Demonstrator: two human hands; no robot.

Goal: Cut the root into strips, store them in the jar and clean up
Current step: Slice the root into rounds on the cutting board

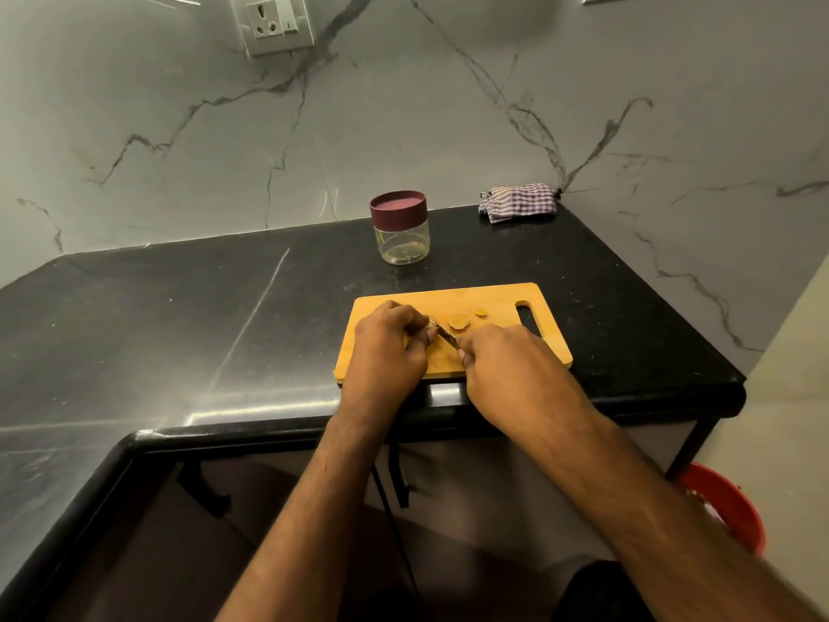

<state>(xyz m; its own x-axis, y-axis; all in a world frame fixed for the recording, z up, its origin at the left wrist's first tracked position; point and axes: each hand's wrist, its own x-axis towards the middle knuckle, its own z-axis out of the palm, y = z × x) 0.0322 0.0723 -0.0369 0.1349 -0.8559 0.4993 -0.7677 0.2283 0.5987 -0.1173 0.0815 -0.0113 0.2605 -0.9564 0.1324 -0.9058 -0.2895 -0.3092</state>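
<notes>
A wooden cutting board (493, 298) lies near the front edge of the black counter. My left hand (388, 347) curls over a piece of root at the board's left half, mostly hiding it. My right hand (507, 356) grips a knife (445, 333); its blade points up-left against my left fingers. A cut slice of root (458, 322) lies just right of the blade, and a smaller piece (481, 312) beyond it. A clear jar (401, 242) with a maroon lid (398, 207) on it stands behind the board.
A folded checked cloth (518, 202) lies at the back right corner of the black counter (179, 316). The counter ends just right of the board. A red bucket (726, 505) stands on the floor at the lower right. A marble wall with a socket (276, 22) rises behind.
</notes>
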